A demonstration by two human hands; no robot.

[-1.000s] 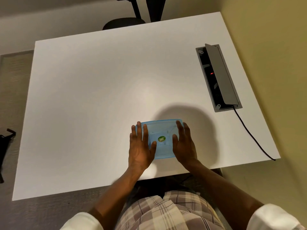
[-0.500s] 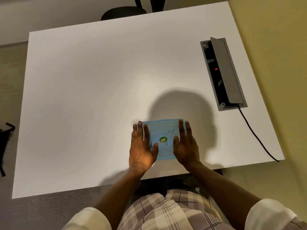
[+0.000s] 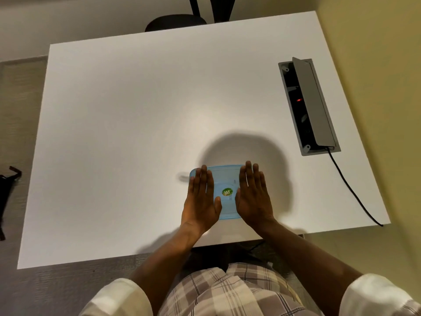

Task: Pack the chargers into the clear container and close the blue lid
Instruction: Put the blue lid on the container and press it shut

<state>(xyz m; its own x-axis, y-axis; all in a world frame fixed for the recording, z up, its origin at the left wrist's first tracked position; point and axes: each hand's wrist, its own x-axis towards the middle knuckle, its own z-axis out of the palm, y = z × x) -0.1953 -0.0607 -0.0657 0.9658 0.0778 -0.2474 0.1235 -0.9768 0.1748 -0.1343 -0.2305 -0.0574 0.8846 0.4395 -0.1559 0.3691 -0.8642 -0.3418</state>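
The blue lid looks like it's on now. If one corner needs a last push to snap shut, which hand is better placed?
Neither clearly. The left hand lies flat on the blue lid at its left side, the right hand flat at its right side. Each probably suits the corners under it.

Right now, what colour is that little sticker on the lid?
Green, with pale lettering, on the sticker of the blue lid; the head view shows it.

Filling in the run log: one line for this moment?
blue lid on container | left hand, right hand flat on lid | pressing shut
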